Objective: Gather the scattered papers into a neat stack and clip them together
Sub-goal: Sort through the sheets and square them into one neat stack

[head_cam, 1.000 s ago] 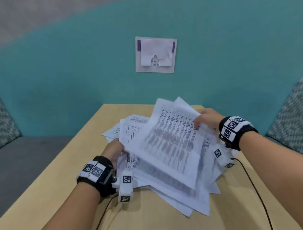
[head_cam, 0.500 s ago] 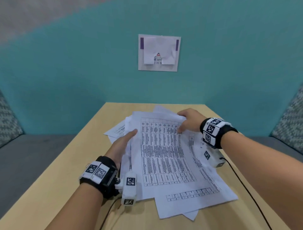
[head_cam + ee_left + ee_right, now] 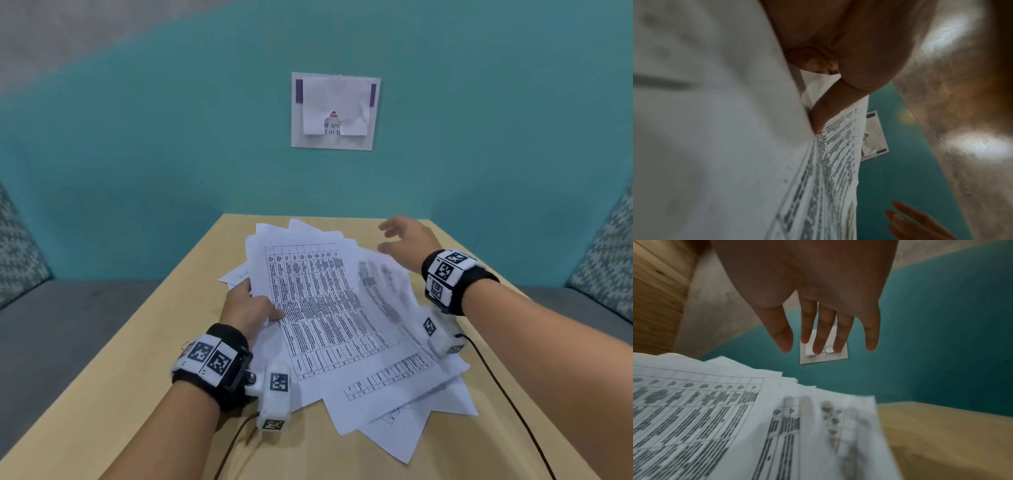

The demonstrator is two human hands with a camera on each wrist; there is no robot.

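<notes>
A loose, fanned pile of printed papers (image 3: 329, 318) lies in the middle of the wooden table (image 3: 113, 387), its corners sticking out at different angles. My left hand (image 3: 260, 308) grips the pile's left edge, thumb on the top sheet and fingers underneath. The left wrist view shows that pinch close up on the papers (image 3: 830, 162). My right hand (image 3: 400, 240) hovers above the far right corner of the pile, fingers spread and holding nothing. Its straight fingers (image 3: 828, 337) hang over the papers (image 3: 725, 418). No clip shows in any view.
A teal wall with a taped notice (image 3: 335, 111) stands right behind the table's far edge. Patterned cushions sit at the left (image 3: 17, 260) and right (image 3: 606, 260) over grey seating. A black cable (image 3: 507, 394) trails across the table's right side.
My right hand has let go of the top sheets and lifted off toward the far right. The sheets have settled onto the pile. My left hand now pinches the left edge, thumb on top.
</notes>
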